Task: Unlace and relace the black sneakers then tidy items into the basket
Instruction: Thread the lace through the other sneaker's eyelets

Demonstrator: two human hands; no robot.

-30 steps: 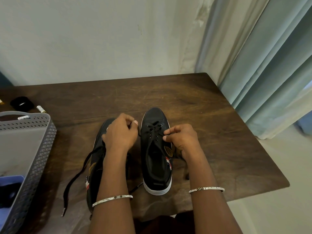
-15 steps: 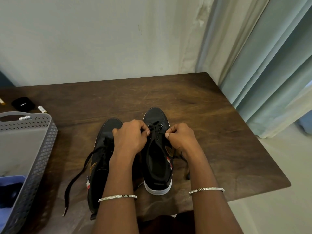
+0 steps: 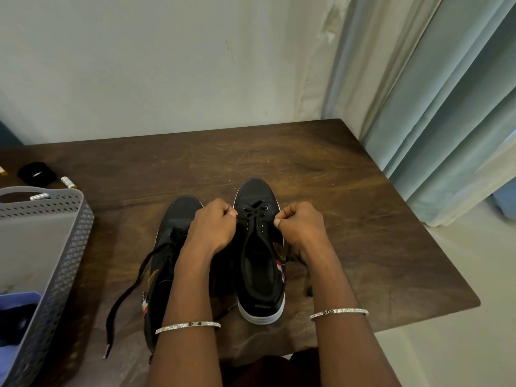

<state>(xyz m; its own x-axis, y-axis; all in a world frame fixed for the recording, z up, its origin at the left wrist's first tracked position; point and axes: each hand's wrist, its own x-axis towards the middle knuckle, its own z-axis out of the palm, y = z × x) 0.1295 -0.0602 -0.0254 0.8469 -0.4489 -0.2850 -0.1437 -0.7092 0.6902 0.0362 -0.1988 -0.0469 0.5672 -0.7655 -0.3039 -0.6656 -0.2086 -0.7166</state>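
- Black sneakers side by side mid table, toes pointing away.
- Left hand pinches right shoe's lace; right hand pinches it too.
- Basket at table's left edge.

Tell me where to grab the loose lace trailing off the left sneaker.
Probably pinch the loose lace near its tip, from above on the basket side: that end lies flat on the table, clear of the left sneaker.
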